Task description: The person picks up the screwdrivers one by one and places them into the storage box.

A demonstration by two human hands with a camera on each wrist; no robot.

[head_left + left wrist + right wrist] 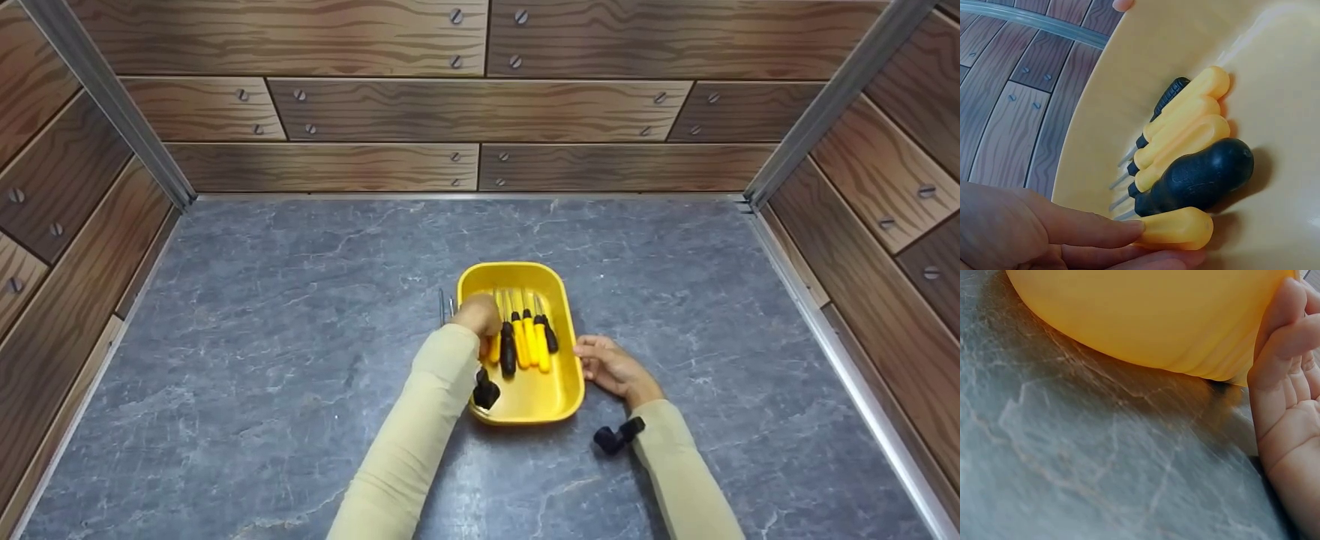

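Note:
A yellow plastic tray (529, 397) holds a row of screwdrivers. My left hand (478, 313) reaches over its left side. In the left wrist view, that hand's thumb and fingers pinch a yellow screwdriver (1182, 228) by its handle, beside a thick black screwdriver (1202, 174). Past it lie several yellow-handled screwdrivers (1185, 149) and a smaller black one (1169, 97), side by side with shafts pointing the same way. My right hand (611, 367) grips the tray's right side near the rim, fingers bent. My left hand and forearm hide part of the tray's left side.
Left of the tray, outside it, metal shafts (441, 306) stick out past my left arm; their other ends are hidden. The grey marbled tabletop (262, 337) spreads around the tray. Wood-patterned walls (480, 109) enclose it at the back and both sides.

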